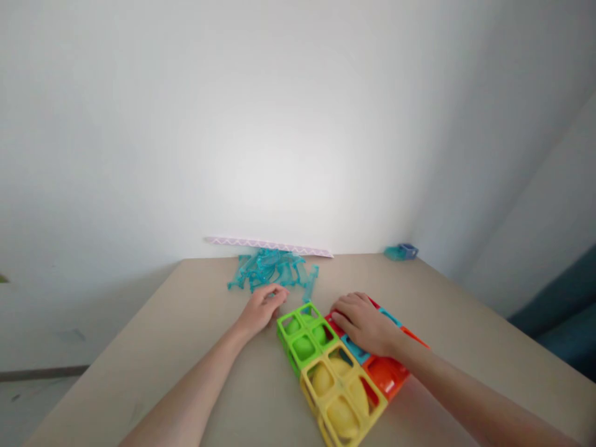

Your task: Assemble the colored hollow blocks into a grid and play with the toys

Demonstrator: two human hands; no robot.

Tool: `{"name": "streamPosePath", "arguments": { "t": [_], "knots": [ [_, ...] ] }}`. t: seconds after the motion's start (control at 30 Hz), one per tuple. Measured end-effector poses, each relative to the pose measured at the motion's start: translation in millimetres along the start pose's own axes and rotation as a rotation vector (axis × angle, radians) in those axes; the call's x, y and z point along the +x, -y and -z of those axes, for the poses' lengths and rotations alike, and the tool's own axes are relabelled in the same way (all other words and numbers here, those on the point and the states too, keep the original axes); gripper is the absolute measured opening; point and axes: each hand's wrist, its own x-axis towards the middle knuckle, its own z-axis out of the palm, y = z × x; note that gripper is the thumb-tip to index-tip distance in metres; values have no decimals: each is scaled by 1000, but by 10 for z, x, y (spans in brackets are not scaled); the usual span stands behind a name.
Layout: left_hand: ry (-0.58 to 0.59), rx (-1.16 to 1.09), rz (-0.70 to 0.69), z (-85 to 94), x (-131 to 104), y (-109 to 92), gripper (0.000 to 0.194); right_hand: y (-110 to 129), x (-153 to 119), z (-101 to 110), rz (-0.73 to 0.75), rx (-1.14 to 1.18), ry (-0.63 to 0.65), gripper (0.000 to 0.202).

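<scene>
A flat set of joined cube frames lies on the table, with a green part [300,336], a yellow part [342,388], an orange-red part [384,374] and a blue part [356,349]. Rounded shapes show inside several of the cells. My right hand [365,323] is over the red part, its fingers bent around the far side and the fingertips partly hidden. Left of the green part, my left hand [261,307] rests low with curled fingers; whatever may be inside them is hidden. Just beyond it lies a pile of translucent teal plastic pieces [274,268].
One longer teal piece [311,284] lies apart at the pile's right. A pale purple strip with a white zigzag [270,244] is behind the pile by the wall. In the far right corner sit a teal piece [393,252] and a purple-blue block [410,251]. A dark teal curtain [559,310] hangs at right.
</scene>
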Motion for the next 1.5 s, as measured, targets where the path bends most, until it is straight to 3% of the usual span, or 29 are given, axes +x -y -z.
{"name": "streamPosePath", "arguments": {
  "t": [0.13, 0.23, 0.47, 0.67, 0.8, 0.9, 1.03, 1.17, 1.3, 1.4, 1.5],
  "knots": [
    [206, 56, -29, 1, -25, 4, 35, 190, 27, 19, 148, 63, 24, 30],
    [266, 72, -46, 4, -36, -27, 32, 319, 80, 5, 216, 93, 46, 26],
    [201, 150, -77, -42, -6, -42, 15, 427, 175, -8, 280, 130, 40, 22],
    [184, 117, 48, -259, 38, -58, 32, 431, 168, -12, 291, 149, 29, 19],
    [288, 86, 26, -378, 258, -170, 35, 416, 162, -36, 275, 173, 3, 16],
    [365, 105, 103, -443, 504, -260, 31, 397, 158, -40, 265, 184, 9, 18],
    [334, 122, 164, -568, 805, -308, 24, 375, 153, -40, 267, 212, 15, 17],
    [324, 132, 176, -669, 933, -360, 29, 354, 152, -52, 297, 229, 0, 16],
    [298, 161, 103, -548, 763, -450, 34, 339, 161, -56, 320, 241, -6, 15],
    [267, 109, -1, -273, 444, -407, 29, 339, 163, -41, 326, 244, 8, 14],
    [165, -80, 55, 37, 110, -210, 27, 356, 173, -31, 377, 252, 29, 14]
  ]
}}
